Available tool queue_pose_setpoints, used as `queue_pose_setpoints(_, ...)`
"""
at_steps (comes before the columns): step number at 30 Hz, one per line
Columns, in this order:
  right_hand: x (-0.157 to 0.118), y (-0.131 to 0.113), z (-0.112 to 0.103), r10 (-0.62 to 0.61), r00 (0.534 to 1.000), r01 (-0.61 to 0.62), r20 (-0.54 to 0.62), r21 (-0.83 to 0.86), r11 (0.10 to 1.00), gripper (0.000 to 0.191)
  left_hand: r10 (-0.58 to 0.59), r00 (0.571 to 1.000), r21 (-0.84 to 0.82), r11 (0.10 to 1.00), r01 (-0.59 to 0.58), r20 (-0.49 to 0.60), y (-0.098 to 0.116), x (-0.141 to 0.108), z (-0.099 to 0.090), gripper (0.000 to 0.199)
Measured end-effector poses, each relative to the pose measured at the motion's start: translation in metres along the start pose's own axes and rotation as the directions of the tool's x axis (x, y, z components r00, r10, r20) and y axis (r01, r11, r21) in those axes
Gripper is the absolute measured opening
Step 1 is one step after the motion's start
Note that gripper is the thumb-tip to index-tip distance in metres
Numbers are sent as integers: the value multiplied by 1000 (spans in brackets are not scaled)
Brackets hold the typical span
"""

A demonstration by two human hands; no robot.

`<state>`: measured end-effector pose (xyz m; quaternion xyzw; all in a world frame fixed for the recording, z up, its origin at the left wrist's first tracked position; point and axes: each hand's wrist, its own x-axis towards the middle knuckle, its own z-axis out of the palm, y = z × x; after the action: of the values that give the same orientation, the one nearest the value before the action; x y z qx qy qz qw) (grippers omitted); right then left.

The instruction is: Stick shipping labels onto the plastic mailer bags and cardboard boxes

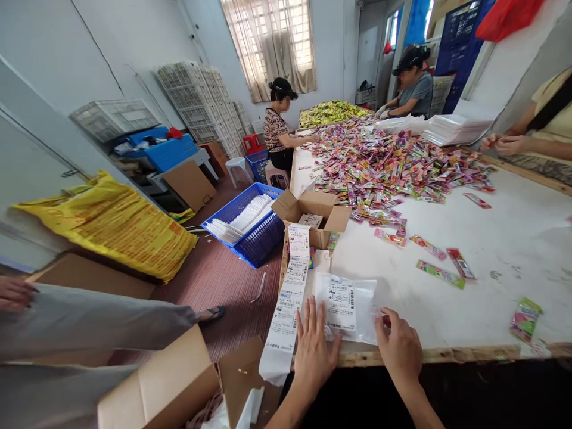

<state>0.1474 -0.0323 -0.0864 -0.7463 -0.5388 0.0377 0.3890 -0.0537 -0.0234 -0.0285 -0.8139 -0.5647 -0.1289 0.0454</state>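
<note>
A clear-white plastic bag [365, 310] lies flat at the table's near edge, a printed shipping label [342, 307] on its front. My left hand [315, 345] is open, fingers stretched out, between the bag's left edge and a long strip of labels [290, 298]. That strip runs from a small open cardboard box [328, 235] down over the table's corner, its end hanging past the edge. With curled fingers my right hand [400, 345] grips the right edge of the bag; the fingertips are partly hidden.
A big heap of colourful small packets [388, 161] covers the far part of the white table [482, 316]. Loose packets [440, 274] lie nearer. Left of the table stand a blue basket [263, 241] and an open carton [165, 381]. Several other people are around the table.
</note>
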Motion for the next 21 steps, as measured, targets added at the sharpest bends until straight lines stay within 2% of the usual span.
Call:
queue_pose_setpoints(8,0,-1,1,8,1000,-8,-14,-1,1000,50,-17,1000,-38,999,17,11,0,4,-2,80)
queue_pose_setpoints(14,2,-6,-3,1,999,0,-54,4,1000,46,-17,1000,22,1000,17,24,0,6,-5,85)
queue_pose_setpoints(17,2,-7,0,-10,996,10,-87,-3,1000,44,-11,1000,41,999,11,-14,-3,3,7,90)
queue_pose_setpoints(21,-3,-7,9,54,995,-58,-84,-47,997,51,-85,994,-16,996,84,-62,-15,-10,39,97)
